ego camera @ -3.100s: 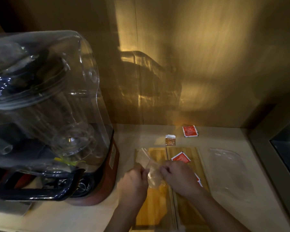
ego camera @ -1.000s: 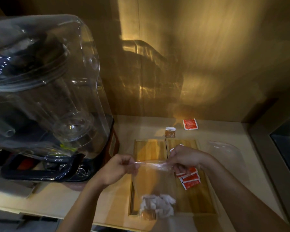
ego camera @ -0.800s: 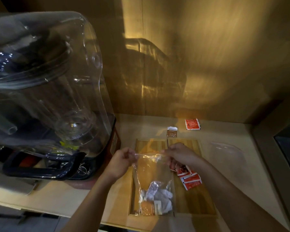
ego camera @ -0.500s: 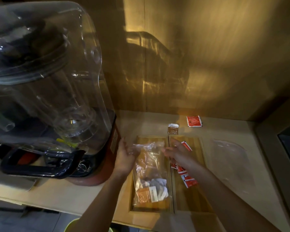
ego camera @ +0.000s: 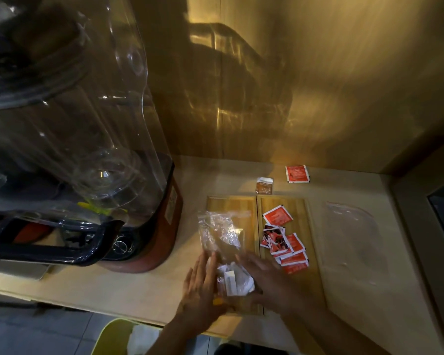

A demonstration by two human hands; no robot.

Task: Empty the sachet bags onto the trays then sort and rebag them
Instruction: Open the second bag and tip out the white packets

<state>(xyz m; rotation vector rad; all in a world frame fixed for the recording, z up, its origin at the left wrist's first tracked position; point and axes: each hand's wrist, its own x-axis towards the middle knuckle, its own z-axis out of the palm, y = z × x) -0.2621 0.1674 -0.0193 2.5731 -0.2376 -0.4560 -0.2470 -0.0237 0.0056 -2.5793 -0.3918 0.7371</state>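
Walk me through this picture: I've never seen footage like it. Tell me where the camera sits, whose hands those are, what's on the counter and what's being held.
There is no machine here. The camera is worn on a person's head and looks forward and down, so the two bare arms entering from the bottom are the wearer's own.

The left hand and right hand press on either side of a clear plastic bag lying on the left wooden tray. Pale sachets are bunched in the bag between the hands; whether the fingers actually grip it is hard to tell.

On the right wooden tray lies a pile of red sachets. Behind the trays, on the counter, sit one brown sachet and one more red sachet. A second clear bag lies flat to the right. The big object on the left is a blender under a clear cover.
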